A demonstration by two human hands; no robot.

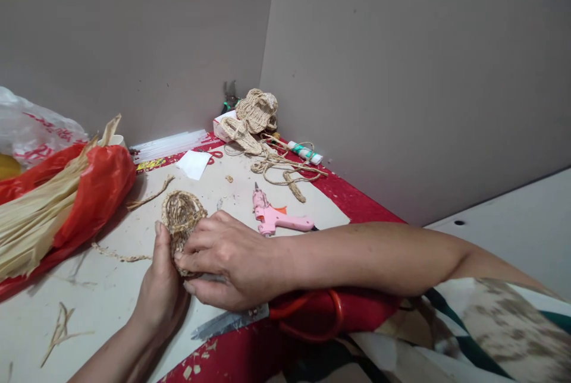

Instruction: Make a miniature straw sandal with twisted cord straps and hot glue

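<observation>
A small woven straw piece (pixel 182 212), shaped like a little shoe or basket, is held between my two hands. My left hand (pixel 161 279) wraps round its left side and underside, with the thumb upright along the edge. From the right, my right hand (pixel 227 258) covers the lower right part, its fingers bent over the rim and pressed on the weave. A braided straw cord (pixel 122 256) lies to the left of the piece. Just right of my right hand's knuckles is a pink glue gun (pixel 279 218), its nozzle pointing away.
Red-handled scissors (pixel 232 322) lie under my right forearm. At left, straw husks (pixel 40 216) fill a red plastic bag (pixel 107 178). Farther back are more woven pieces (pixel 256 110), coiled cord (pixel 276 166), a white paper (pixel 194 164), glue sticks (pixel 172 145) and pliers (pixel 230 96) near the walls.
</observation>
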